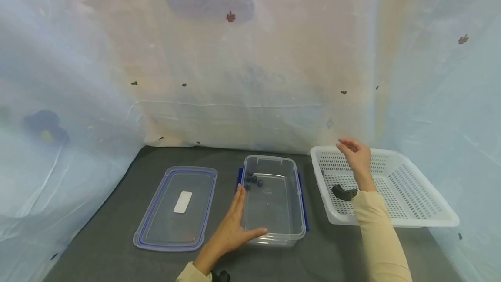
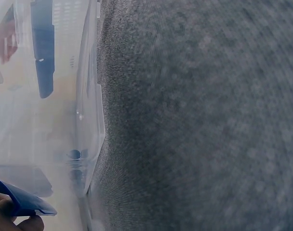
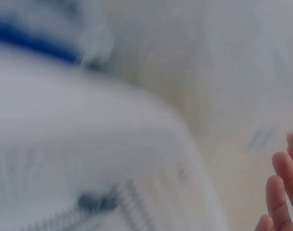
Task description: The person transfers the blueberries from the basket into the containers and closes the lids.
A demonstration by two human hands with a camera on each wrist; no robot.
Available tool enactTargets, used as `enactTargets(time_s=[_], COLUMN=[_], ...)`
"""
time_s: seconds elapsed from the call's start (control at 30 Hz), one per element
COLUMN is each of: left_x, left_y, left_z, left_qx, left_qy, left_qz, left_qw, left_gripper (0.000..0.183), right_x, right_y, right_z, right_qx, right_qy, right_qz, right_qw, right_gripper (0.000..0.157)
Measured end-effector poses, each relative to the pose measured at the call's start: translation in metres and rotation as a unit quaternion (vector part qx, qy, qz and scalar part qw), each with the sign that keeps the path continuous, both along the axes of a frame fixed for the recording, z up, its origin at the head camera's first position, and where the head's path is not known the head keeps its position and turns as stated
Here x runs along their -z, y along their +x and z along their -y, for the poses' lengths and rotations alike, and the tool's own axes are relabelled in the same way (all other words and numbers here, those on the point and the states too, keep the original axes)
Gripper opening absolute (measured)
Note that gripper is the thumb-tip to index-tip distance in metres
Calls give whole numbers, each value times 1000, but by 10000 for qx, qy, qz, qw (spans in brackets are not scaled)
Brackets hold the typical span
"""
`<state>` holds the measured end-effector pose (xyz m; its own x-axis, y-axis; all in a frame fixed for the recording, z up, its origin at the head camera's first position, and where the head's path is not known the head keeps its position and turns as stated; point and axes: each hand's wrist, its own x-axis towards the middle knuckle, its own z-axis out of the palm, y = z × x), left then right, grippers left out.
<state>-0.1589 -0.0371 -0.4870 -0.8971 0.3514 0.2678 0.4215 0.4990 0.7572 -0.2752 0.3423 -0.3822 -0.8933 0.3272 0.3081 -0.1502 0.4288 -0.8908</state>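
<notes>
A clear plastic food box (image 1: pixel 270 212) holds several small dark round berries, which look like blueberries (image 1: pixel 254 179), at its far left. My left hand (image 1: pixel 231 234) lies along the box's left side with fingers straight and thumb spread at the near rim. In the left wrist view, fingertips (image 2: pixel 31 224) are beside the box's blue side latch (image 2: pixel 28 202). Above the white basket (image 1: pixel 403 219), my right hand (image 1: pixel 357 158) is raised with fingers loosely bent; nothing shows between them. Dark berries (image 3: pixel 91 202) lie in the basket, blurred in the right wrist view.
To the left of the box lies its clear lid (image 1: pixel 168 225) with a blue seal and a white label (image 1: pixel 182 202). A dark grey cloth (image 1: pixel 129 212) covers the table. Pale patterned sheeting (image 1: pixel 250 121) hangs behind and at both sides.
</notes>
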Motion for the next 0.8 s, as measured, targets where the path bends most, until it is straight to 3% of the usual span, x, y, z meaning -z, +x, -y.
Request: enactTargets(time_s=[0.1,0.23,0.53,0.8], left_x=[-1,-2,-1,-1], left_y=[0,0,0,1], left_z=[0,1,0,1], left_qx=[-20,-13,-13,-4], left_qy=[4,28,24,65], left_qz=[-38,-1,54,104], left_qw=[10000,10000,10000,9999], left_gripper=[124,124,124,124], right_x=[11,27,49,66], right_y=[-2,-4,-17,-22], right_z=[-11,-23,-33,-23], right_qx=[181,-125,-885,-834], right_qy=[712,1302,1534,1599], right_qz=[184,650,1145,1488], right_qw=[9971,9893,9775,9723], right_gripper=[37,39,42,36])
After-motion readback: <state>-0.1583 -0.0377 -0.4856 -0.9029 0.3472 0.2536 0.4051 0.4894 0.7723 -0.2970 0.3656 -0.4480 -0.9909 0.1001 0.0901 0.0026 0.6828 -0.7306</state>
